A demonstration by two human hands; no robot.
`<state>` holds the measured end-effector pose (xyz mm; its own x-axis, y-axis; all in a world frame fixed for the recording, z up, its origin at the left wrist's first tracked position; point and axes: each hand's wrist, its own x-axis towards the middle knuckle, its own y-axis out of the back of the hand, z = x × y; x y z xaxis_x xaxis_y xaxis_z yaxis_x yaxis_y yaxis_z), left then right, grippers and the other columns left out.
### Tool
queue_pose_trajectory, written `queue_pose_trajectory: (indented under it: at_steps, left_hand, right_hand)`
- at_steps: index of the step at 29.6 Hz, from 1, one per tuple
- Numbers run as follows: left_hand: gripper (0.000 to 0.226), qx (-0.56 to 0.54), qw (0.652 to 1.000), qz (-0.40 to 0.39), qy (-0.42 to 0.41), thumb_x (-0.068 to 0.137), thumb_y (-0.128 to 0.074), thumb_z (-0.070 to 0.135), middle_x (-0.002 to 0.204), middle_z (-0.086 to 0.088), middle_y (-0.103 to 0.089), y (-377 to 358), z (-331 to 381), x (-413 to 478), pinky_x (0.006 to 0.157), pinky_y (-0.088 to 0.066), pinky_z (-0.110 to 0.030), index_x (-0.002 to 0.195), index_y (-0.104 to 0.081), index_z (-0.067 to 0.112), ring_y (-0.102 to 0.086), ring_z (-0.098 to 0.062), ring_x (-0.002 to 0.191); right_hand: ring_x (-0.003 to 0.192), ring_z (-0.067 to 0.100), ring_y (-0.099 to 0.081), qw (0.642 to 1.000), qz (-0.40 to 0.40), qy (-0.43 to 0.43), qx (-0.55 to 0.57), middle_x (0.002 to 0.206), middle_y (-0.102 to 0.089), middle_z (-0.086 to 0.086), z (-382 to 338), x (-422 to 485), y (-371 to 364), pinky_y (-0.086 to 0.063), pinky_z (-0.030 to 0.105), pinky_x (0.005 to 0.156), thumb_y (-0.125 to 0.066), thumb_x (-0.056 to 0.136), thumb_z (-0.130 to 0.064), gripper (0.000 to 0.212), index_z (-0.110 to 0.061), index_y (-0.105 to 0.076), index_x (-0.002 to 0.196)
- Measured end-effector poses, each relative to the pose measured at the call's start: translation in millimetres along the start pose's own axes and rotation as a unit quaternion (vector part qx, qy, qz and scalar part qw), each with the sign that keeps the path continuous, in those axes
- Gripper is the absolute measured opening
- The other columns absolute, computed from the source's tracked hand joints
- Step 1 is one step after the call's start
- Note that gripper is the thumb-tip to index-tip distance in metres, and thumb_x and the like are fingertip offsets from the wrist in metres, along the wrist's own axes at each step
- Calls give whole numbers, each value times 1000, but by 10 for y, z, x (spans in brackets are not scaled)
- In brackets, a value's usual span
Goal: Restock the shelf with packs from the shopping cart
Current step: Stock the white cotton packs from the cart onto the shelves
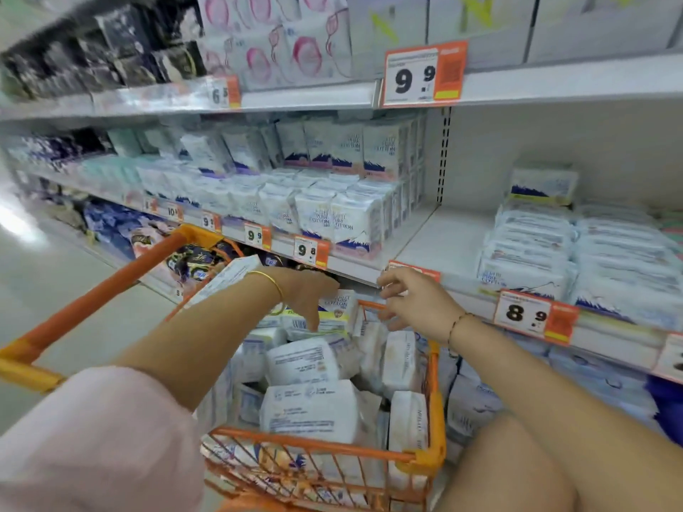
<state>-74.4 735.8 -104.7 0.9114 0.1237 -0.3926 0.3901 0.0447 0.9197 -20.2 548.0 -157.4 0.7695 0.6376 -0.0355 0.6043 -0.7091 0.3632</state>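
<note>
An orange wire shopping cart (425,456) stands against the shelving, filled with several white packs (310,412). My left hand (306,293) reaches down into the far end of the cart, fingers pointing at a white and yellow pack (334,308); it holds nothing that I can see. My right hand (410,301) hovers over the cart's far right corner with fingers loosely curled, holding nothing. The middle shelf (443,238) has a bare stretch between upright white packs (347,219) on the left and flat stacked packs (576,249) on the right.
Price tags line the shelf edges, among them a 9.9 tag (421,73) and an 8.9 tag (525,314). Dark packs (99,49) fill the top left shelf. The lower shelf (591,371) holds blue-white packs. The aisle floor (55,290) lies to the left.
</note>
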Motion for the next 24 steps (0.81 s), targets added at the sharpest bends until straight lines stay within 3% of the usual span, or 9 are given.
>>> queue_pose_trajectory:
  at_steps: [3,6,9,11,13,16,20,24]
  left_hand:
    - [59,19,1000,8,-7,81,-69,13,130,-7,-53,-135,-16,167,83,-43,-27,134,-44,16,-54,-23,116]
    - [58,44,999,27,-14,80,-69,14,129,-8,-51,-121,-27,262,79,-40,-26,132,-44,13,-52,-24,115]
    - [65,111,993,13,-38,78,-70,22,130,-8,-44,29,75,268,81,-38,-29,134,-39,12,-45,-25,118]
    - [71,152,987,10,-50,75,-70,27,129,-7,-38,220,193,249,89,-42,-35,135,-35,14,-39,-25,118]
    - [74,151,985,39,-69,72,-71,28,128,-5,-36,406,358,226,95,-43,-41,135,-34,16,-36,-24,118]
    - [74,114,981,100,-120,72,-73,28,127,-2,-35,603,687,242,95,-38,-31,133,-33,17,-34,-21,119]
    - [77,98,949,219,-206,70,-75,36,126,-3,-36,749,1162,450,99,-37,-34,134,-35,18,-35,-22,118]
    - [98,18,923,305,-233,71,-75,45,147,-7,-20,836,1633,841,113,-25,-42,147,-18,20,-21,-28,135]
  right_hand:
    - [74,21,-63,1000,13,-9,0,95,-49,-1,37,1,97,-58,34,66,-43,93,1,28,-12,-48,117]
    - [75,17,-65,1000,21,-10,11,98,-51,2,51,2,189,-60,33,68,-45,95,-5,22,-13,-47,116]
    - [85,21,-64,999,23,-32,25,111,-52,10,46,31,241,-60,34,71,-48,96,-15,26,-10,-47,122]
    - [94,23,-61,997,26,-53,43,116,-51,13,43,68,270,-59,40,76,-51,95,-25,23,-13,-48,115]
    - [100,23,-60,994,19,-77,79,115,-51,8,54,107,332,-58,45,78,-55,91,-38,33,-17,-48,115]
    - [95,18,-59,986,5,-90,138,109,-54,0,73,105,542,-59,43,76,-63,82,-50,55,-23,-45,126]
    - [86,18,-65,983,82,-54,154,110,-63,5,127,-7,1088,-58,35,68,-74,78,-29,56,-23,-45,125]
    - [97,22,-63,968,224,-16,111,122,-56,5,231,-142,1796,-56,31,67,-77,75,-13,62,-24,-41,124]
